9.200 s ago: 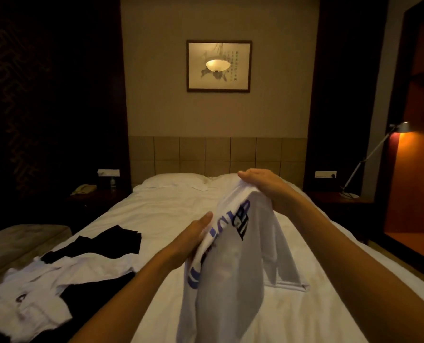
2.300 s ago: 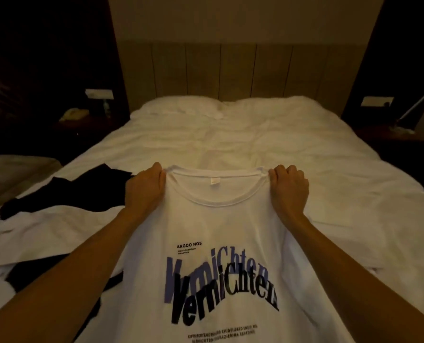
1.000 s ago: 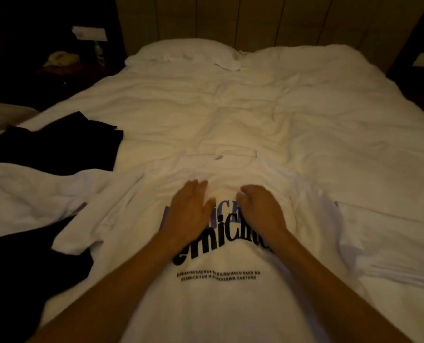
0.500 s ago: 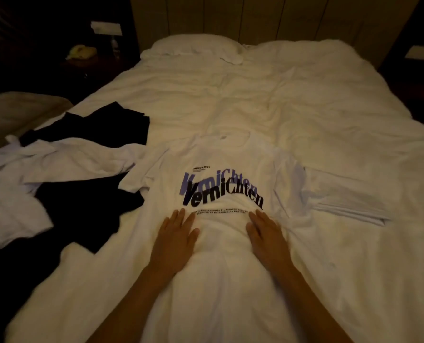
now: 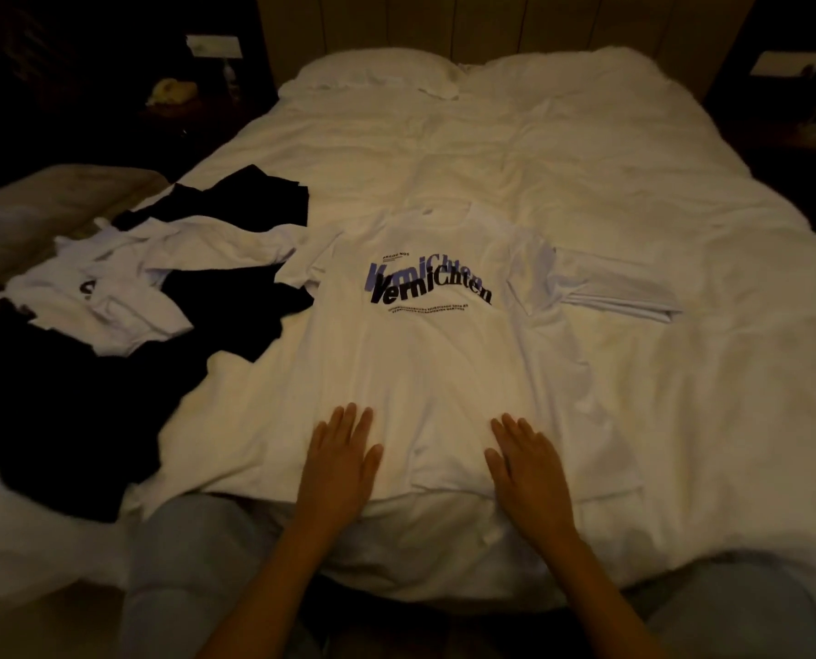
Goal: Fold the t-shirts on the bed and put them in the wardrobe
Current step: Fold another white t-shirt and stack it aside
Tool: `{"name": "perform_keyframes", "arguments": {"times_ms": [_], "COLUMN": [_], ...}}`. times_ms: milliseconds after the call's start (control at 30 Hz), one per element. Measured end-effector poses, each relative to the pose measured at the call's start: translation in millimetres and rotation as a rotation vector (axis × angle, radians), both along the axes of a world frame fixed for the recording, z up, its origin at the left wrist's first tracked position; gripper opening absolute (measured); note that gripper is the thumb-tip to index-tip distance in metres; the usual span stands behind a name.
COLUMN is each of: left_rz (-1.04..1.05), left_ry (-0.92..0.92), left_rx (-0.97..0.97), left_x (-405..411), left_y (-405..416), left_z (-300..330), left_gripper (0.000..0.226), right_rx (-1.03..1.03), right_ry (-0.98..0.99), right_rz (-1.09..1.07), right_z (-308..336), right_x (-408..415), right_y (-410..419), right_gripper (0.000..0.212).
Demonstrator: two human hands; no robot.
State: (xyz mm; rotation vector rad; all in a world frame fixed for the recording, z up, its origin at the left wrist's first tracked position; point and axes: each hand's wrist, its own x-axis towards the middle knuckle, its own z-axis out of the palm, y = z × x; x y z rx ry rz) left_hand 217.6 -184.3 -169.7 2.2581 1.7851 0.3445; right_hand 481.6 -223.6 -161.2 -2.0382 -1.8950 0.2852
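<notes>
evidently the smoothing step is in hand: the white t-shirt [image 5: 425,354] is spread print-up on the bed [image 5: 610,192], its hem pressed by the left hand [image 5: 342,461] and right hand [image 5: 530,468], fingers straight, nothing gripped. next, a sleeve fold is probably called for; creases are hard to judge in the dim light.

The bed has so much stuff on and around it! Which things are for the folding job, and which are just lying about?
For the job:
printed white t-shirt, spread flat under the left hand and right hand
white clothes and black clothes heaped beside it
bed

Just lying about:
pillow
telephone on the nightstand
</notes>
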Motion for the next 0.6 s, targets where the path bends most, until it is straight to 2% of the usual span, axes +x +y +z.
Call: {"name": "perform_keyframes", "arguments": {"times_ms": [67, 167, 300, 367, 400, 467, 500, 600], "left_rz": [-0.002, -0.003, -0.02, -0.016, 0.009, 0.113, 0.18, 0.474], "left_ry": [0.021, 0.016, -0.093, -0.169, -0.218, -0.392, -0.51, -1.01], "left_rx": [0.047, 0.118, 0.324, 0.45, 0.448, 0.32, 0.192, -0.338], "left_x": [0, 0, 2, 6, 10, 16, 17, 17], "left_y": [-14, -37, -56, -65, -71, -81, -84, -73], "left_z": [-6, -15, -26, -24, -20, -18, -20, -23], "left_gripper": [0.07, 0.069, 0.065, 0.049, 0.039, 0.022, 0.02, 0.03], "right_rx": [0.053, 0.09, 0.206, 0.229, 0.236, 0.195, 0.161, 0.116], "right_ry": [-0.009, 0.065, 0.313, 0.482, 0.563, 0.717, 0.805, 1.198], "right_rz": [-0.005, -0.018, -0.107, -0.232, -0.31, -0.451, -0.504, -0.627], "right_z": [-7, -15, -21, -11, -8, -8, -9, -13], "right_x": [-1, -1, -7, -11, -10, -4, -1, 6], "right_y": [-18, -42, -74, -82, -84, -82, -80, -74], "right_gripper": [0.054, 0.055, 0.049, 0.036, 0.03, 0.029, 0.031, 0.038]}}
